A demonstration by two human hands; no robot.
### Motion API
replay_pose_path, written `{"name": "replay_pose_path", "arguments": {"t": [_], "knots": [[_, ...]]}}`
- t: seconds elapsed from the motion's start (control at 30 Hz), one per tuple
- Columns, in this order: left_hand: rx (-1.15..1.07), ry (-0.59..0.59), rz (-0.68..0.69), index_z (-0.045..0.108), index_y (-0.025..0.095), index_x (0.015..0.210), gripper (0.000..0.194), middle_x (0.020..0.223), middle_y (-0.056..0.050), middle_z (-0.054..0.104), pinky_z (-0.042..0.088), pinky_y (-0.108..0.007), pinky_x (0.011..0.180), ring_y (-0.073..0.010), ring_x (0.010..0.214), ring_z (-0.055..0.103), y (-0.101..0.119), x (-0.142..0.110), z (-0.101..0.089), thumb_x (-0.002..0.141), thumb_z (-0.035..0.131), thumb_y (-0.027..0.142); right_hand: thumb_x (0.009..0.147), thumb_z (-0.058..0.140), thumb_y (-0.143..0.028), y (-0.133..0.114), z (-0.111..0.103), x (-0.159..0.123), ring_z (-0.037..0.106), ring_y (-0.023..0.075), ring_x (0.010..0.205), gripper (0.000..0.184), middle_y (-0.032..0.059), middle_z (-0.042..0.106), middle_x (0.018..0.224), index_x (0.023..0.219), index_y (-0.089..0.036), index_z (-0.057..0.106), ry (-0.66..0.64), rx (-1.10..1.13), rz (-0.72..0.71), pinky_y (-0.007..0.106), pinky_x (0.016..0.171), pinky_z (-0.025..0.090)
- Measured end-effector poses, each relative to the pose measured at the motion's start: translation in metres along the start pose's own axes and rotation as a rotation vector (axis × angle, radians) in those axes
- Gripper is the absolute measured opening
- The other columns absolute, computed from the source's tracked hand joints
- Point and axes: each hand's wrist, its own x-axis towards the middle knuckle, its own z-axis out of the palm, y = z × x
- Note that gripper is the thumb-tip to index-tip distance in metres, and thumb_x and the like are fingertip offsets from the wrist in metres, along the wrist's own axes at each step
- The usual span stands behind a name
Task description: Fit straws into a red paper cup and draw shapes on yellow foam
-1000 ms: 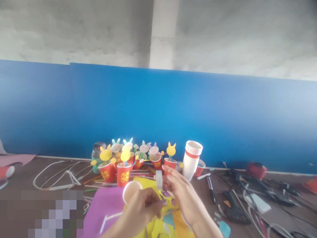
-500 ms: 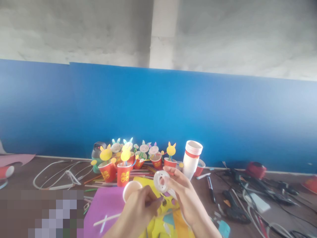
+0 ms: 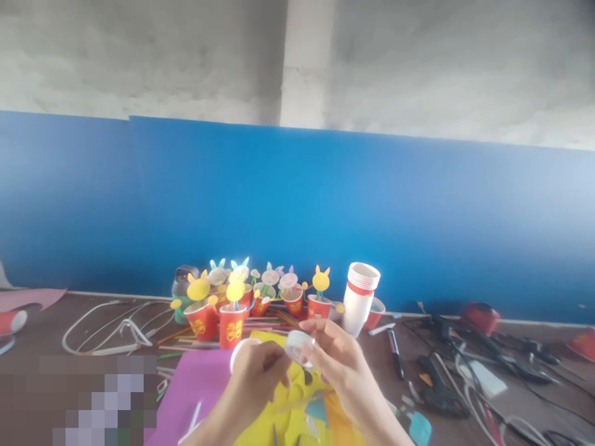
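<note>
Your right hand [image 3: 341, 359] grips a white tape roll [image 3: 296, 345] between thumb and fingers, raised above the yellow sheet [image 3: 297, 396]. The roll is ring-shaped, with a smooth, pale rim. Your left hand [image 3: 263, 375] is just beside it, fingers drawn narrow; whether they pinch anything cannot be told.

The yellow sheet is flat and matte, with rounded cut-outs. The purple sheet [image 3: 199, 378] is plain and adjoins it on the left; a thin white stick [image 3: 195, 416] lies on it. Your left hand partly covers a white-rimmed paper cup [image 3: 239, 358].

Toward the far edge of the table [image 3: 106, 322], red paper cups [image 3: 232, 328] with gold print bear flat, round heads with pointed ears, 3 of them yellow [image 3: 320, 282]. Your right hand stands in front of some of the slender sticks [image 3: 260, 325] lying there. To the right, a tall stack of white paper cups [image 3: 357, 310] partly hides 1 further red cup [image 3: 374, 313].

Toward the table's right side you have a dark marker pen [image 3: 396, 356], a black glue gun [image 3: 439, 390] and tangled cables [image 3: 469, 378].
</note>
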Motion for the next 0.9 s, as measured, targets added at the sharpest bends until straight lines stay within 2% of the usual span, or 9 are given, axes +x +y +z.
{"name": "replay_pose_path", "arguments": {"t": [0.1,0.2,0.33,0.5,0.63,0.77,0.9], "knots": [[-0.138,0.017,0.000,0.063,0.015,0.071,0.034,0.061,-0.004,0.067,0.030,-0.019,0.038,-0.0087,0.039,0.048,0.001,0.003,-0.005,0.076,0.058,0.048,0.078,0.069,-0.049,0.002,-0.003,0.002,0.062,0.0192,0.075,0.035,0.0042,0.068,0.082,0.097,-0.020,0.066,-0.031,-0.184,-0.014,0.029,0.064,0.048],[-0.274,0.002,0.004,0.062,0.014,0.075,0.042,0.063,-0.003,0.066,0.030,-0.019,0.039,-0.0083,0.039,0.048,-0.001,0.004,-0.006,0.072,0.063,0.057,0.078,0.069,-0.043,0.002,-0.004,0.003,0.061,0.0192,0.073,0.028,0.0023,0.066,0.079,0.095,-0.021,0.068,-0.030,-0.383,-0.047,0.029,0.063,0.046],[-0.374,-0.027,0.058,0.065,0.013,0.083,0.043,0.070,-0.003,0.065,0.035,-0.020,0.048,-0.0077,0.046,0.050,0.003,-0.002,-0.006,0.076,0.064,0.055,0.078,0.068,-0.039,0.000,-0.006,0.003,0.061,0.0208,0.079,0.021,0.0023,0.065,0.082,0.091,-0.022,0.069,-0.036,-0.442,-0.071,0.030,0.067,0.046],[-0.412,-0.040,0.034,0.067,0.014,0.084,0.034,0.061,-0.001,0.061,0.038,-0.022,0.056,-0.0125,0.056,0.054,0.008,-0.008,-0.007,0.076,0.065,0.047,0.080,0.065,-0.037,-0.002,-0.008,0.001,0.058,0.0199,0.079,0.016,0.0012,0.062,0.080,0.086,-0.022,0.069,-0.040,-0.433,-0.111,0.031,0.070,0.045],[-0.366,0.009,0.000,0.065,0.015,0.071,0.040,0.056,0.000,0.057,0.036,-0.022,0.053,-0.0124,0.053,0.049,0.007,-0.006,-0.004,0.075,0.064,0.055,0.076,0.068,-0.030,-0.003,-0.006,0.000,0.057,0.0206,0.080,0.011,0.0006,0.062,0.080,0.086,-0.024,0.069,-0.089,-0.502,-0.107,0.032,0.071,0.044],[-0.378,0.045,0.057,0.061,0.015,0.065,0.046,0.055,0.001,0.052,0.034,-0.022,0.052,-0.0111,0.052,0.044,0.001,-0.003,-0.001,0.077,0.063,0.060,0.073,0.069,-0.024,-0.008,0.001,-0.005,0.056,0.0237,0.088,0.015,0.0015,0.061,0.082,0.088,-0.026,0.070,-0.065,-0.607,-0.143,0.035,0.078,0.043],[-0.369,0.147,0.111,0.061,0.014,0.070,0.045,0.058,0.001,0.051,0.034,-0.022,0.055,-0.0115,0.057,0.043,0.001,-0.005,0.000,0.078,0.063,0.058,0.074,0.067,-0.027,-0.010,0.002,-0.008,0.055,0.0242,0.085,0.017,0.0018,0.060,0.078,0.091,-0.027,0.069,-0.004,-0.715,-0.223,0.038,0.080,0.043]]}}
